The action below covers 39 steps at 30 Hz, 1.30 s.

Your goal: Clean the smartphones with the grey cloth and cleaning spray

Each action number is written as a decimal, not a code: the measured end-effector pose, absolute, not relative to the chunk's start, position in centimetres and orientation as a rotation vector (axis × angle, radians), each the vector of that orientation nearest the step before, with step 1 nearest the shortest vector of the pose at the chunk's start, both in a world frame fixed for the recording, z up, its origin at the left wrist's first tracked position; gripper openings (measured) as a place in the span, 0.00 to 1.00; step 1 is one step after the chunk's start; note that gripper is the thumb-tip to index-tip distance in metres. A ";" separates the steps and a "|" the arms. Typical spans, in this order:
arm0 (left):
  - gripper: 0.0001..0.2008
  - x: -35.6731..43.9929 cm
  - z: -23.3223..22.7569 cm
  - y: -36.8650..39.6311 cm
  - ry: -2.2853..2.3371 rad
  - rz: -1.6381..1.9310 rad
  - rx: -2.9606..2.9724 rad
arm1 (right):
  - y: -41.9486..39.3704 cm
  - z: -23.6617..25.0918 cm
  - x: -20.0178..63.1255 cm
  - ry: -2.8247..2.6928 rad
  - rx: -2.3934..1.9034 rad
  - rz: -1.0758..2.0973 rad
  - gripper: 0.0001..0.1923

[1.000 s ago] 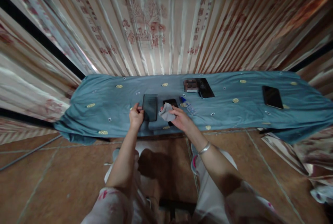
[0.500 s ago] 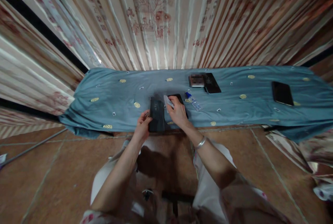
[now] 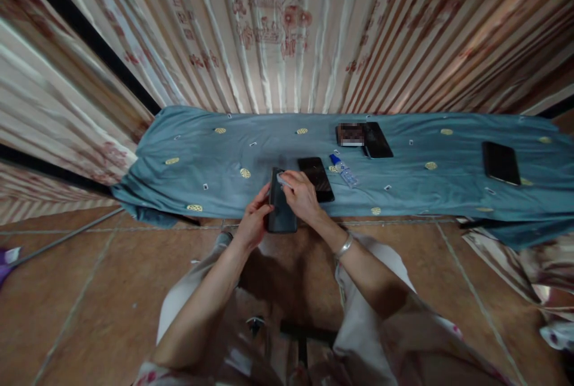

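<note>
My left hand (image 3: 256,217) grips a dark phone (image 3: 282,217) by its left edge, holding it at the front of the cloth-covered bench. Over the phone's upper end, my right hand (image 3: 301,196) presses a small pale cloth (image 3: 281,178) against the surface, fingers closed on it. Part of the cloth is hidden under the fingers. Just beyond the right hand lies a second black phone (image 3: 321,175), flat on the blue cover. To the right of that is a small clear bottle (image 3: 346,173) with a blue cap, lying on its side.
A blue patterned cover (image 3: 233,153) spreads over the bench. Toward its back lie another black device (image 3: 378,140) and a blurred-out item (image 3: 351,134) beside it. One more dark device (image 3: 501,163) rests at the far right. A pleated curtain (image 3: 287,63) hangs behind.
My right hand has brought the pale cloth leftward onto the held phone. The phone has turned slightly and now shows a smoother, lighter face. The view has shifted a little.
</note>
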State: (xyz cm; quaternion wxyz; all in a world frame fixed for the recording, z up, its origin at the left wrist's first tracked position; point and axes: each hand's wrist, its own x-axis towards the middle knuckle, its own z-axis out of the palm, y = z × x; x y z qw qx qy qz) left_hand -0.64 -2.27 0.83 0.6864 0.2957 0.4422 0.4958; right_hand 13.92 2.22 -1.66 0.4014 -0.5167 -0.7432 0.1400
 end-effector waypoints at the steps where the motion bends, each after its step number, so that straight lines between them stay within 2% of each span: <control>1: 0.33 -0.6 0.8 -2.4 1.010 1.099 0.652 | 2.3 -1.6 14.0 -1.861 -1.304 0.369 0.20; 14: 0.33 -1.3 1.4 -1.7 0.989 1.145 0.568 | 0.1 -0.6 12.7 -2.050 -1.069 0.362 0.25; 30: 0.32 -2.7 1.1 -0.9 1.049 1.272 0.548 | -4.0 -1.0 11.4 -2.233 -0.753 0.335 0.20; 39: 0.29 -2.0 0.2 -1.8 1.058 1.123 0.557 | -0.7 -0.8 14.4 -1.990 -1.094 0.220 0.24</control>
